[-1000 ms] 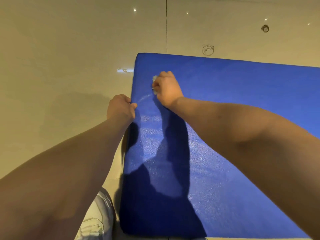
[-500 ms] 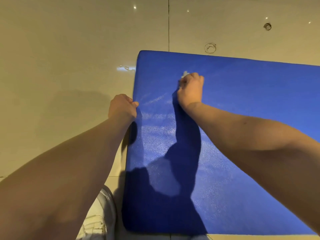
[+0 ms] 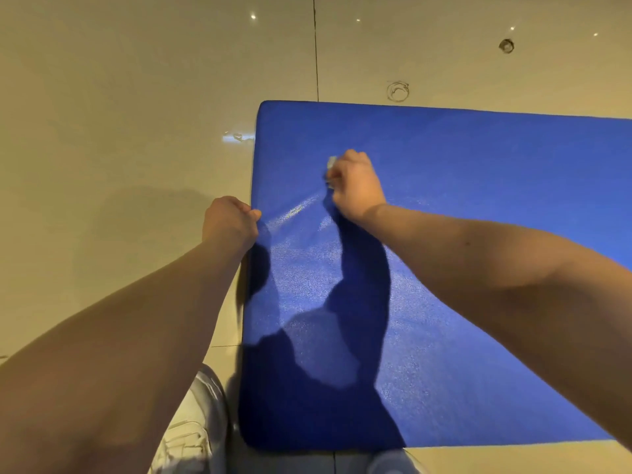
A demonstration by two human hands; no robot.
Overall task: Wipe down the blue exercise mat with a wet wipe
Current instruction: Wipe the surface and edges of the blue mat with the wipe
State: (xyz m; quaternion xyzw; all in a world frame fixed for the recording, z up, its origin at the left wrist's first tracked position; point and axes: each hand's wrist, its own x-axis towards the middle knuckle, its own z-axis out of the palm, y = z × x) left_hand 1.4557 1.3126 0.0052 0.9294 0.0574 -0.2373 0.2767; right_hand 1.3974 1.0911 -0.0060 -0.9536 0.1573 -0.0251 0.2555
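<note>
The blue exercise mat (image 3: 478,251) lies flat on a glossy beige tiled floor (image 3: 119,114), filling the middle and right of the view. Its left edge runs from near to far through the centre.

The left hand (image 3: 229,218) is at that edge, about midway along the part that shows. Its fingers are curled and the thumb tip lies on the mat's top face, so it grips the border. The right hand (image 3: 355,184) is on the mat's surface, farther off and to the right of the left hand, closed in a fist round a wet wipe (image 3: 331,167). Only a small pale bunch of the wipe shows, at the far-left side of the knuckles, down against the mat.

Between the two hands a thin shiny streak (image 3: 294,211) crosses the blue surface. Both forearms cast dark shadows over the near-left part of the mat.

On the floor past the mat's far edge sit a ring-shaped mark (image 3: 397,91) and, farther right, a smaller dark mark (image 3: 506,46). A grout line (image 3: 316,46) runs away from that far edge. A bright smear (image 3: 237,136) lies on the tile just left of the mat's far-left corner. A white shoe (image 3: 191,436) is on the floor at the near side, just left of the mat — partly hidden by the left forearm.
</note>
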